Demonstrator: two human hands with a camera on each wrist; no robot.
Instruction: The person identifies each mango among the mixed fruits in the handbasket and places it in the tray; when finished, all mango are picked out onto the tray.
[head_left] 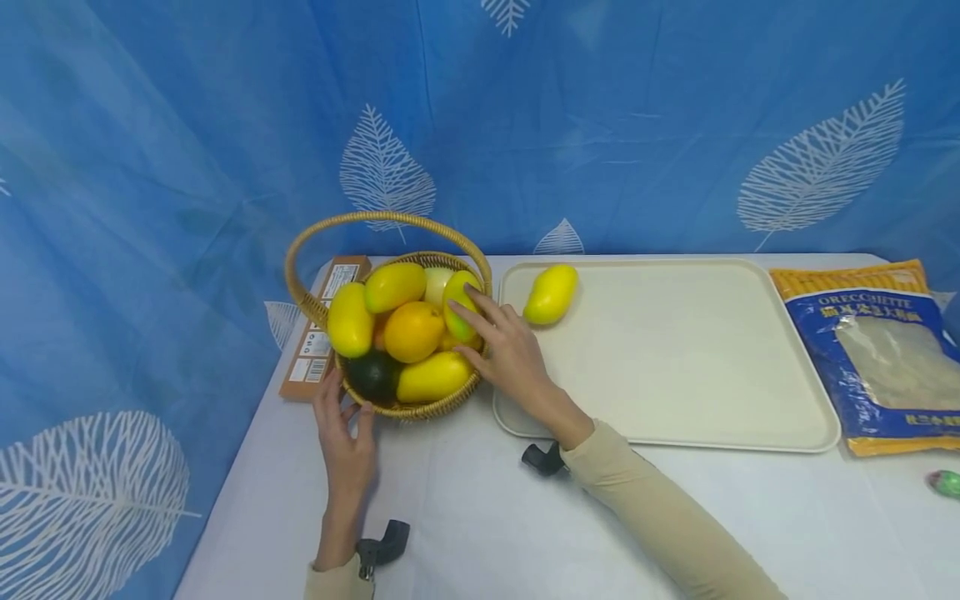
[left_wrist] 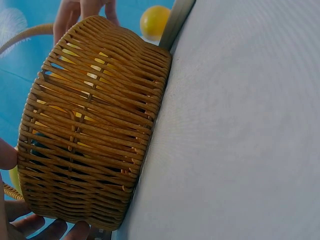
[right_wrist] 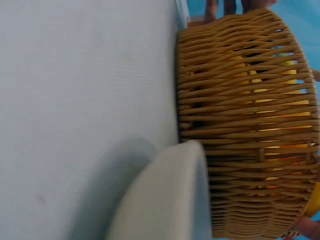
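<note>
A wicker basket [head_left: 438,410] with a tall handle stands at the left of the table in the head view, heaped with yellow mangoes, an orange fruit [head_left: 414,332] and a dark green fruit [head_left: 372,375]. My right hand [head_left: 513,354] reaches over the basket's right rim and holds a yellow-green mango [head_left: 456,292] between fingers and thumb. Against the basket's front left side rests my left hand [head_left: 347,442], thumb and fingers spread apart and fairly straight. In the left wrist view its fingers [left_wrist: 52,230] touch the woven wall. Another mango [head_left: 551,294] lies on the tray's back left corner.
A cream tray [head_left: 675,358] lies right of the basket. Beyond it is a blue and orange pasta bag [head_left: 885,350], with a small green wrapped item [head_left: 945,483] near the right edge. Behind the basket's left side lies a brown box [head_left: 307,367]. A blue leaf-patterned curtain [head_left: 600,125] hangs behind.
</note>
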